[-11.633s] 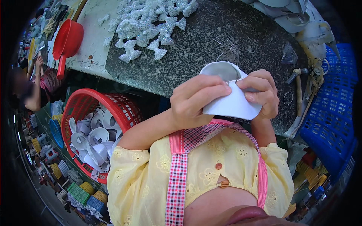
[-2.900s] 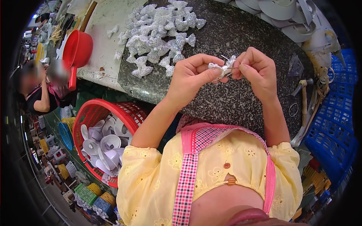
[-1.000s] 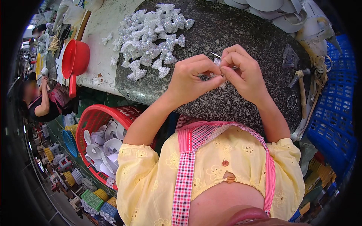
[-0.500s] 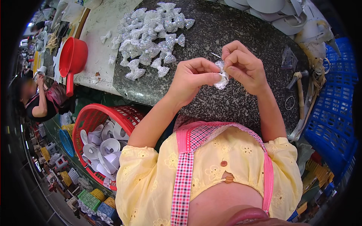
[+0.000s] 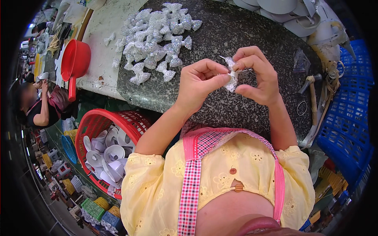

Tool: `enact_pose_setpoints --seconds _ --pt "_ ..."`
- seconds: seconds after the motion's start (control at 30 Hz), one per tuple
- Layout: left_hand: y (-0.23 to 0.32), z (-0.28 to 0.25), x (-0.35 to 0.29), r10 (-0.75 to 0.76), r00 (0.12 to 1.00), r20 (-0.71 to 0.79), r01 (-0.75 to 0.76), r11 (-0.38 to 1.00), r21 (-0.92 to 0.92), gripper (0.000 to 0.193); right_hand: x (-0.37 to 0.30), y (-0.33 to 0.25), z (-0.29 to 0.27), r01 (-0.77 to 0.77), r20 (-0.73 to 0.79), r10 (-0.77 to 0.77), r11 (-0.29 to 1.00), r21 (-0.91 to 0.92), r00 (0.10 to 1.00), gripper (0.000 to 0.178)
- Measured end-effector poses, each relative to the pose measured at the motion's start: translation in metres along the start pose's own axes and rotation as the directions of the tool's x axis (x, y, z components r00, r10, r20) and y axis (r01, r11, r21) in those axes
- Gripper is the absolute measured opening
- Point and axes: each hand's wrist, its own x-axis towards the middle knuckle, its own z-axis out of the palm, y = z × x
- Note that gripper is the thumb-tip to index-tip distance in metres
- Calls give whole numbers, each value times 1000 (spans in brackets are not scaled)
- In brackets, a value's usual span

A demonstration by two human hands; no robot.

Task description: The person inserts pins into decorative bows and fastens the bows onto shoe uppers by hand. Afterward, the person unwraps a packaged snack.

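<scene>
Over the dark speckled tabletop, my left hand (image 5: 201,82) pinches a small white sparkly bow (image 5: 232,81) between thumb and fingertips. A thin pale end sticks out at the bow's upper side. Close against its right side is my right hand (image 5: 263,76), its fingertips touching the bow while the thumb stands apart below. Something small lies under those fingers, too hidden to make out. To the left, a heap of similar white glittery bows (image 5: 155,35) covers part of the table.
A red plastic scoop (image 5: 76,59) rests at the table's left edge. Below stands a red basket (image 5: 100,114) of white curved pieces. A hammer-like tool (image 5: 314,100) lies at the right, beside blue crates (image 5: 346,102). Another person (image 5: 41,106) works at far left.
My right thumb has parted from the fingers, and the right hand has opened beside the bow. The bow has turned more upright in my left hand's pinch.
</scene>
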Motion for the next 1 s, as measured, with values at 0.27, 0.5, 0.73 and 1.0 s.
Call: enact_pose_setpoints --seconds 0.27,0.5,0.73,1.0 --pt "-1 4 -4 24 1000 -7 -23 996 83 13 -3 -2 7 67 -178 -110 970 -232 978 25" --pt "-9 7 -3 204 979 2 -201 964 174 11 -6 7 10 144 -226 -218 942 -303 950 22" --pt "-19 12 -6 320 946 -53 -317 946 65 11 -11 7 15 175 -297 -263 940 -292 918 22" --pt "-28 17 -8 373 922 -106 -367 927 71 12 -15 6 16 141 -302 -242 936 -321 922 19"
